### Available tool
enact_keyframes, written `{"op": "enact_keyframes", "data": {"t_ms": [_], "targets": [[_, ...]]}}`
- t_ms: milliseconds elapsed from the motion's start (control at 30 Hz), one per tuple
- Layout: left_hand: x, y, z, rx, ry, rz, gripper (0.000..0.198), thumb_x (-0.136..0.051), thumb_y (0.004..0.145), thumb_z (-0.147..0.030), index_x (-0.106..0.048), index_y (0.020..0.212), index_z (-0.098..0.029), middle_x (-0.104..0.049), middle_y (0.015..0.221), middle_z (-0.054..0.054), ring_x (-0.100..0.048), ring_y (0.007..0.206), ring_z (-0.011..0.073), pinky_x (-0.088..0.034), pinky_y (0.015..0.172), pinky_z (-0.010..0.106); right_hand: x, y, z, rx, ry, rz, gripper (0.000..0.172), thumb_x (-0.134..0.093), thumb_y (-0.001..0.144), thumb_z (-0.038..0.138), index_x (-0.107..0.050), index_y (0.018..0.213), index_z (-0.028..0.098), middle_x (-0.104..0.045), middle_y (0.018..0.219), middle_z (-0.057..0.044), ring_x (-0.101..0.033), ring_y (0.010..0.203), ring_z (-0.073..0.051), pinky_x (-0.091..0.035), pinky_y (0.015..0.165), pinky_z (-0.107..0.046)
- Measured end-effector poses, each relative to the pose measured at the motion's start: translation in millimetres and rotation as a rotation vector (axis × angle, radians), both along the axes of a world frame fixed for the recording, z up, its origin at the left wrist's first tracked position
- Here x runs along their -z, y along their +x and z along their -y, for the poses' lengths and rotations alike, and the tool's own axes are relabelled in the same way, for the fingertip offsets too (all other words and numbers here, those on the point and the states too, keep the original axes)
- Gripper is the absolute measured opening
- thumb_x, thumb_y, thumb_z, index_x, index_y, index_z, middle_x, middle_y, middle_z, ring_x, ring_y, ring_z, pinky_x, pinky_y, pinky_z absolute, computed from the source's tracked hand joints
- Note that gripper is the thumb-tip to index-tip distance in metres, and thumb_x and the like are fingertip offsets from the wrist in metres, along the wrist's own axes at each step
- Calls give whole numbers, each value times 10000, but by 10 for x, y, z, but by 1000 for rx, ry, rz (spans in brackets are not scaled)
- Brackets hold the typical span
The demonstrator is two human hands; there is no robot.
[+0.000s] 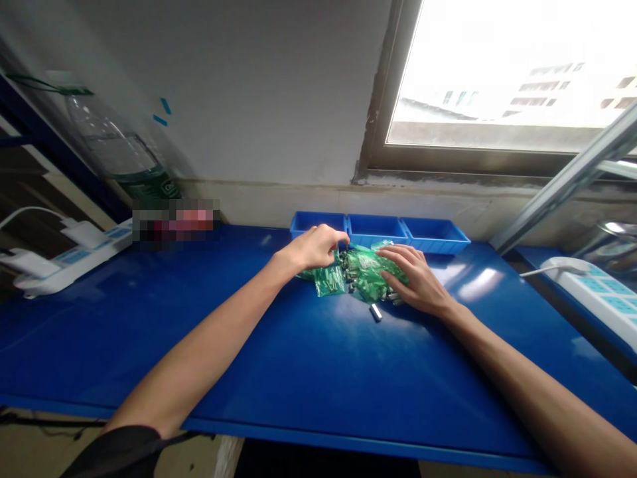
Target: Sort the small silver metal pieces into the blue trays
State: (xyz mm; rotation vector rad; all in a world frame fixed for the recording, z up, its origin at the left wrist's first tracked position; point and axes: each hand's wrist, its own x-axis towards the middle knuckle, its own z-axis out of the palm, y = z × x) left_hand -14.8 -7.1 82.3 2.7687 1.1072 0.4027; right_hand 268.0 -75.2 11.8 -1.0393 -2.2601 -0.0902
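Note:
On the blue table lies a heap of green plastic bags (371, 271) mixed with small dark and silvery cylindrical parts. My left hand (318, 247) is closed over the heap's left side, its fingers pinched at the top of a small green bag (329, 280) with pale slim pieces showing in it. My right hand (415, 279) rests with fingers apart on the right side of the heap, touching the green plastic. One loose silvery cylinder (375, 313) lies just in front of the heap. The fingertips of my left hand are partly hidden.
Three joined blue bins (378, 229) stand behind the heap, against the wall. White power strips lie at the left (74, 262) and right (597, 292). A large clear bottle (114, 146) stands at the back left. A metal post (562, 186) rises at the right.

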Motion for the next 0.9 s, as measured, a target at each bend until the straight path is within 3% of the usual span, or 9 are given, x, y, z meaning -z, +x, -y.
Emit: {"op": "enact_keyframes", "data": {"t_ms": [233, 433, 633, 900], "targets": [[-6, -10, 57, -111, 86, -205, 530, -765, 777, -293, -721, 1304, -261, -782, 1123, 108, -751, 1012, 341, -591, 840, 386, 0, 2, -3, -5, 11, 6, 443, -561, 1023, 359, -552, 1460, 290, -660, 1395, -115, -584, 1304, -346, -456, 1088, -558], [-29, 2, 84, -108, 76, -253, 548, -700, 830, -278, -674, 1378, -289, -774, 1173, 87, -746, 1067, 295, -580, 889, 337, -5, 6, -7, -24, 24, 1, 429, -583, 1019, 336, -553, 1443, 272, -658, 1383, -130, -591, 1287, -339, -456, 1075, -549], [-44, 9, 90, -74, 10, -213, 602, -766, 796, -423, -678, 1375, -284, -766, 1217, 74, -730, 1102, 290, -568, 917, 325, -22, -8, 0, -25, 18, 2, 419, -584, 1020, 332, -562, 1433, 269, -661, 1377, -134, -593, 1283, -341, -455, 1073, -546], [-17, 0, 66, -15, 4, -177, 601, -710, 778, -231, -687, 1378, -254, -789, 1113, 76, -751, 948, 248, -563, 795, 277, -23, -11, -1, -30, 19, -2, 424, -591, 1016, 333, -565, 1433, 266, -662, 1373, -135, -596, 1276, -340, -455, 1073, -546]]}}
